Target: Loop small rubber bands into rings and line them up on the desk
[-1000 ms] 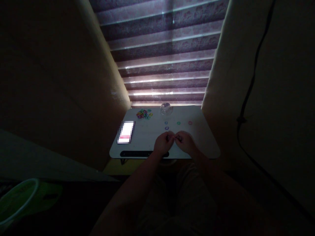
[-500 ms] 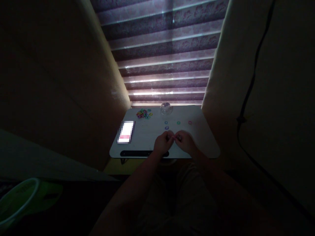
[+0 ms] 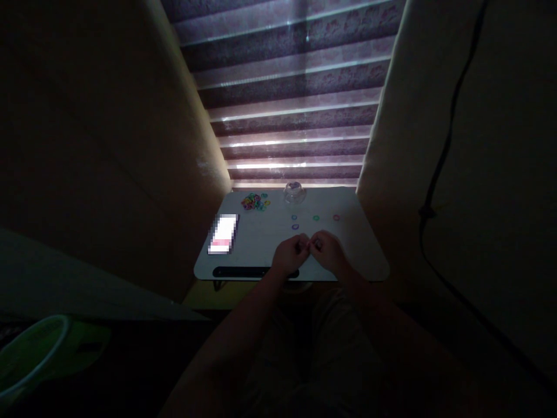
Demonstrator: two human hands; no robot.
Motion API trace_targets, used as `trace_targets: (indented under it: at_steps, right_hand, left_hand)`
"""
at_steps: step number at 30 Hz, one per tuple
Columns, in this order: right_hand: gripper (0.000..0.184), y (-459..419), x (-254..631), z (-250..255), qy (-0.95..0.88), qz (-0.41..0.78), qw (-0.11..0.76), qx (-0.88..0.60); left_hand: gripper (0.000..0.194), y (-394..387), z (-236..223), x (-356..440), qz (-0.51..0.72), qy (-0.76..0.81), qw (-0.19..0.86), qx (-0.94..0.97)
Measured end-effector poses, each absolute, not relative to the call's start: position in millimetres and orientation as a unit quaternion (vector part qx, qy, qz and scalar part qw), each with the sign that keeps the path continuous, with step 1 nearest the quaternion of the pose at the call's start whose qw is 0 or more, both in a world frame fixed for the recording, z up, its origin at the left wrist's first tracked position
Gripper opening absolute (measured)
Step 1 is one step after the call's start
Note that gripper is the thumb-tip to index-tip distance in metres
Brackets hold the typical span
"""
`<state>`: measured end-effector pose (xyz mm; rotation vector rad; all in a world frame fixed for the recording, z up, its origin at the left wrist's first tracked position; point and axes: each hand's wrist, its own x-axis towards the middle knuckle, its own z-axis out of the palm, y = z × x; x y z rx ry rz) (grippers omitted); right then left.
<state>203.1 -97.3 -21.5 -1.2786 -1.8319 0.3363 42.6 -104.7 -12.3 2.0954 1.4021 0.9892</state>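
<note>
My left hand (image 3: 290,253) and my right hand (image 3: 326,250) meet above the white tabletop, fingertips pinched together. Whatever lies between them is too small and dark to make out. Just beyond my fingers are small coloured rings that look like hair elastics: a purple ring (image 3: 295,226), a blue ring (image 3: 294,217), a green ring (image 3: 316,218) and a red ring (image 3: 336,217), set apart from one another. A heap of multicoloured rings (image 3: 252,202) lies at the far left of the table.
A clear, rounded container (image 3: 295,194) stands at the table's back edge. At the left lies a phone (image 3: 223,234) with a lit screen. A black strip (image 3: 239,272) runs along the front edge of the folding table (image 3: 361,255). A green bin (image 3: 56,354) is on the lower left.
Both hands stay nearly in place, with small shifts of the pinched fingers. A pinkish bit between the fingertips half a second ago is harder to see now. The rings on the table have not moved.
</note>
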Motion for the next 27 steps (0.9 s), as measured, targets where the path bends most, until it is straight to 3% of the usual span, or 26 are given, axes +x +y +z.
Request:
trace_targets:
  at_steps: [17,27]
  right_hand:
    - [0.010,-93.2,204.4,-25.4,-0.742,0.178,0.418,-0.492]
    - [0.008,-94.8,203.5,-22.0,-0.749,0.137,0.413,-0.500]
  left_hand:
    - [0.023,-104.7,-12.7,43.2,0.341,0.546,0.209,0.736]
    - [0.021,-102.8,-16.0,43.9,0.355,0.539,0.203,0.737]
